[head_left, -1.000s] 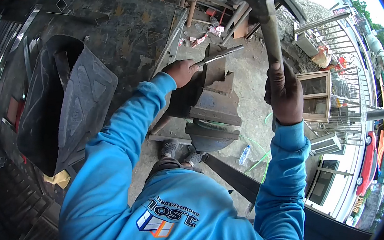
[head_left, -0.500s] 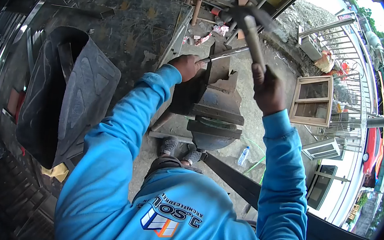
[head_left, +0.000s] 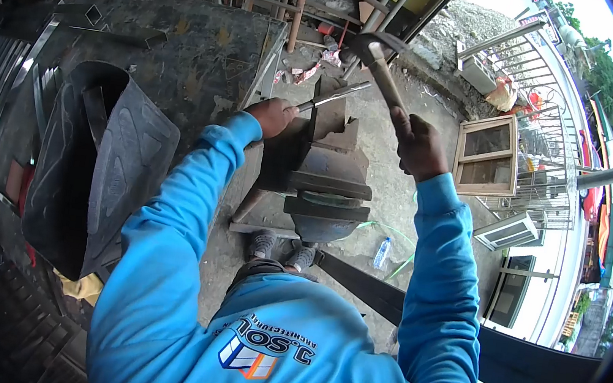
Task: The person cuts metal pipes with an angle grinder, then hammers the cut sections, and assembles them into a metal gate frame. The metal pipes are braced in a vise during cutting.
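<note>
— Left hand (head_left: 271,117)?
— Fist closed round the near end of the rod (head_left: 333,95), laid slantwise over the vise (head_left: 330,156) beside the counter (head_left: 186,47) (clamped or loose, cannot tell).
— Right hand (head_left: 419,146)?
— Wrapped round the hammer (head_left: 382,74) handle, head up above the rod's far end, dark against clutter.

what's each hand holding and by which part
Left hand grips the thin grey metal bar at its near end; right hand, the wooden-handled hammer low on its handle.

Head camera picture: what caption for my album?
Left hand holds a rod at the vise; right hand holds a hammer above.
</note>
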Tool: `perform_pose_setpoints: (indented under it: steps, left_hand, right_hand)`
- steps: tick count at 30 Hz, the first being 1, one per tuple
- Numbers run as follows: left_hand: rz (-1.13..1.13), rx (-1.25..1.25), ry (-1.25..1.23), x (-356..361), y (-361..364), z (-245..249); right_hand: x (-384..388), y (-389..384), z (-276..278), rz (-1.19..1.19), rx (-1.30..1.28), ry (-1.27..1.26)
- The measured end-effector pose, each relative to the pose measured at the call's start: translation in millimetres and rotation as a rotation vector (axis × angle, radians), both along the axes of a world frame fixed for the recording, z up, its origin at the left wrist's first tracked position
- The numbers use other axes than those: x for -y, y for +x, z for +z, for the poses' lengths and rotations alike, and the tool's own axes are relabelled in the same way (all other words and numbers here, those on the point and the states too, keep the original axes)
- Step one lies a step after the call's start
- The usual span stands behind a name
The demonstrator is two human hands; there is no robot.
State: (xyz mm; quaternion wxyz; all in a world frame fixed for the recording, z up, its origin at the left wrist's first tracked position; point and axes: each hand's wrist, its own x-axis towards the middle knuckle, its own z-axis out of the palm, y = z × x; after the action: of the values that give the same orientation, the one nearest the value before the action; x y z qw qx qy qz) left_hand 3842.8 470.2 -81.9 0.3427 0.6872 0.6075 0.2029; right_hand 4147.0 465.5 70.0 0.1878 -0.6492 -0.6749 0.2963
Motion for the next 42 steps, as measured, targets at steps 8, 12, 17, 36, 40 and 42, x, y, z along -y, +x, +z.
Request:
perform_pose_setpoints:
  steps: [8,12,17,36,40,42]
  left_hand:
    - [0.038,0.091,-0.04,24.9,-15.6,-8.0]
    - [-0.008,0.109,-0.037,23.5,-19.3,-2.3]
    - [-0.037,0.105,-0.067,21.3,-23.2,-2.4]
    - [0.057,-0.057,-0.086,4.8,-12.4,-33.3]
    - [0.143,0.113,-0.165,2.6,5.8,-8.8]
    - [0.157,0.225,-0.262,9.1,14.3,14.7]
  right_hand:
    - [17.3,-6.1,43.5,0.038,-0.188,0.349]
    - [-12.7,5.1,-48.6,0.119,0.085,0.458]
    - [-6.1,-2.8,4.0,-0.105,-0.03,-0.056]
    - [7.9,-13.6,-2.6,-0.09,-0.069,-0.125]
    - [25.1,-1.7,4.1,-0.012,-0.194,0.023]
    - [33.6,0.6,14.0,-0.017,-0.194,0.044]
